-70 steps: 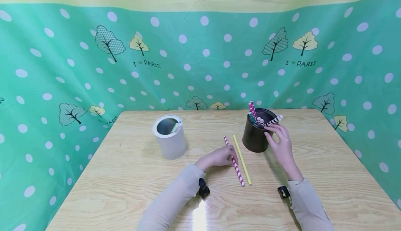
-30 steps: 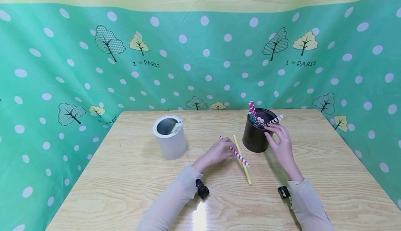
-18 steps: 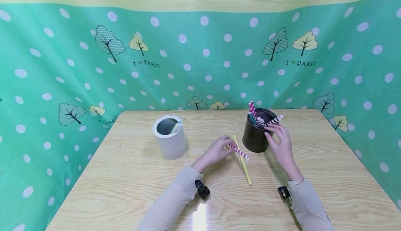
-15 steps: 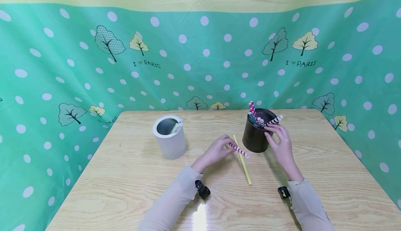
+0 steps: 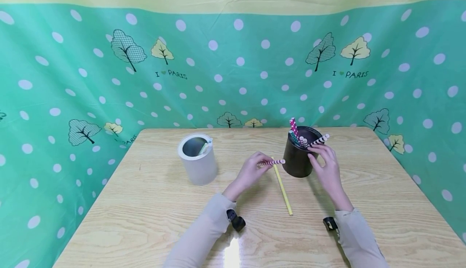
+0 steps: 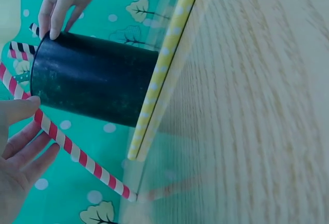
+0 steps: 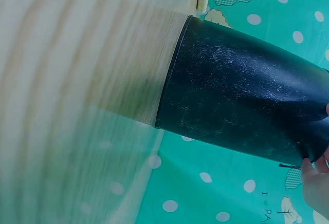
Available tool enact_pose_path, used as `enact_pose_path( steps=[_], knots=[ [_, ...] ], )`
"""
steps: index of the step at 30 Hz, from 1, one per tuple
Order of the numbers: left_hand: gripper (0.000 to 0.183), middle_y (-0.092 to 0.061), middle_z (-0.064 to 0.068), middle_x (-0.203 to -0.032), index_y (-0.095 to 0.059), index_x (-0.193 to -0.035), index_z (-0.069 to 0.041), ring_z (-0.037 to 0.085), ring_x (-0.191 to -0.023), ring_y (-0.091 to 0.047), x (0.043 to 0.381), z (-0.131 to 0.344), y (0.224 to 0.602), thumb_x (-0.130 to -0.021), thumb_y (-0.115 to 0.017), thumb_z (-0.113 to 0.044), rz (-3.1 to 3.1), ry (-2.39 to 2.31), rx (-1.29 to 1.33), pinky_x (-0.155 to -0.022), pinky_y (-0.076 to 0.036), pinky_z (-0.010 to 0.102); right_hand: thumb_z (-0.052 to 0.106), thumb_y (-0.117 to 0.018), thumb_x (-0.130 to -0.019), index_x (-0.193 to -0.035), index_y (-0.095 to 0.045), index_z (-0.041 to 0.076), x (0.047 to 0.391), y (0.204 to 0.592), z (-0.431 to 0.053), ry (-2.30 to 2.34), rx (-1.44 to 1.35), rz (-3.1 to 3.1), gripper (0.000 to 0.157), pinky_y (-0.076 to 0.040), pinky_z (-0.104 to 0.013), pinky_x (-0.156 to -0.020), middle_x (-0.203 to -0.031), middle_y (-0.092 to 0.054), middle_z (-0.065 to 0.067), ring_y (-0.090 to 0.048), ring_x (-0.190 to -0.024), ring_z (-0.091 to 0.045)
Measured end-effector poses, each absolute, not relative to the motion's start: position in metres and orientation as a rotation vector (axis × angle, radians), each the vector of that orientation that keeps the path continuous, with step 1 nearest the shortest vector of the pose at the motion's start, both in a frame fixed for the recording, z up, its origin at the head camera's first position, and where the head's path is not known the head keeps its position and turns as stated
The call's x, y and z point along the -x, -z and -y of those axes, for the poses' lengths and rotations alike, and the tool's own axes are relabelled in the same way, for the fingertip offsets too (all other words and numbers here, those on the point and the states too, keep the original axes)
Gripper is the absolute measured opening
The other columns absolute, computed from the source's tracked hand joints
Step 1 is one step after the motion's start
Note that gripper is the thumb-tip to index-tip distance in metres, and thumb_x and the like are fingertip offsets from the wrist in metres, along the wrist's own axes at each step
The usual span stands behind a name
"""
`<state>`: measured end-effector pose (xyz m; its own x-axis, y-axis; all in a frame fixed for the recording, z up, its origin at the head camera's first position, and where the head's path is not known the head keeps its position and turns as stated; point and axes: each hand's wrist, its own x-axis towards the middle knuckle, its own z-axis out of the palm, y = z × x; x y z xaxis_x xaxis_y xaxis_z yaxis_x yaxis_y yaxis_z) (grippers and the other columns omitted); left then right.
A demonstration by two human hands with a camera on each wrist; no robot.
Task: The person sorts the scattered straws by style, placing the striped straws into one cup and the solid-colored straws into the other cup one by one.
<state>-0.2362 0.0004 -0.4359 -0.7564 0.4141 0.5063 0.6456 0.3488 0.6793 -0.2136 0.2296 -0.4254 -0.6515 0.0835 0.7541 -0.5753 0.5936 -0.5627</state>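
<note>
My left hand [image 5: 251, 173] pinches a magenta-and-white striped paper straw [image 5: 278, 161] between thumb and fingers, left of the black can [image 5: 296, 162]. In the left wrist view the striped straw [image 6: 85, 160] slants, one end in front of the can's upper part and the other low near the tabletop. My right hand [image 5: 326, 167] grips the near right rim of the black can, thumb outside. The can stands upright with several patterned straws [image 5: 299, 138] sticking out. A yellow dotted straw [image 5: 282, 191] lies on the table between the hands.
A white can [image 5: 199, 169] stands at the left back of the wooden table [image 5: 138, 219], with pale straws [image 5: 205, 148] leaning inside. Behind and beside the table hangs a green dotted cloth [image 5: 233, 78].
My left hand has lifted the striped straw off the table beside the yellow one, moved it slightly away from me and turned it toward the black can. My right hand has stayed put.
</note>
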Motion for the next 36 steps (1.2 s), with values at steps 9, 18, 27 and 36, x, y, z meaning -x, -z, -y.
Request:
enact_pose_path(
  steps=[9, 18, 27, 36],
  knots=[
    [0.014, -0.059, 0.01, -0.091, -0.062, -0.091, 0.001, 0.018, -0.084, -0.059, 0.237, -0.002, 0.428, -0.078, -0.064, -0.001, 2.231, 1.438, 0.931, -0.077, -0.049, 0.019, -0.011, -0.063, -0.073, -0.092, -0.064, -0.005, 0.213, 0.425, -0.23, -1.075, -0.388, 2.043, 0.02, -0.029, -0.017, -0.094, -0.1, -0.057, -0.02, -0.045, -0.101, -0.032],
    [0.014, -0.061, 0.014, -0.091, -0.062, -0.091, 0.004, 0.022, -0.085, -0.06, 0.229, -0.004, 0.404, -0.077, -0.064, 0.0, 2.128, 1.572, 0.87, -0.075, -0.051, 0.025, -0.011, -0.063, -0.073, -0.092, -0.064, -0.006, 0.213, 0.425, -0.23, -1.07, -0.392, 2.043, 0.02, -0.029, -0.018, -0.094, -0.1, -0.057, -0.02, -0.044, -0.102, -0.033],
    [0.013, -0.059, 0.022, -0.089, -0.059, -0.089, 0.012, 0.032, -0.085, -0.059, 0.213, -0.005, 0.368, -0.077, -0.06, 0.009, 2.046, 1.684, 0.824, -0.075, -0.052, 0.033, -0.009, -0.064, -0.073, -0.092, -0.064, -0.004, 0.213, 0.425, -0.23, -1.061, -0.392, 2.058, 0.02, -0.029, -0.018, -0.094, -0.101, -0.057, -0.019, -0.044, -0.102, -0.029],
    [0.014, -0.059, 0.024, -0.091, -0.059, -0.091, 0.013, 0.035, -0.086, -0.06, 0.212, -0.007, 0.354, -0.077, -0.061, 0.009, 1.92, 1.832, 0.774, -0.075, -0.052, 0.031, -0.01, -0.064, -0.072, -0.092, -0.064, -0.004, 0.214, 0.426, -0.23, -1.055, -0.403, 2.041, 0.02, -0.029, -0.017, -0.093, -0.101, -0.058, -0.018, -0.045, -0.102, -0.027]
  ],
)
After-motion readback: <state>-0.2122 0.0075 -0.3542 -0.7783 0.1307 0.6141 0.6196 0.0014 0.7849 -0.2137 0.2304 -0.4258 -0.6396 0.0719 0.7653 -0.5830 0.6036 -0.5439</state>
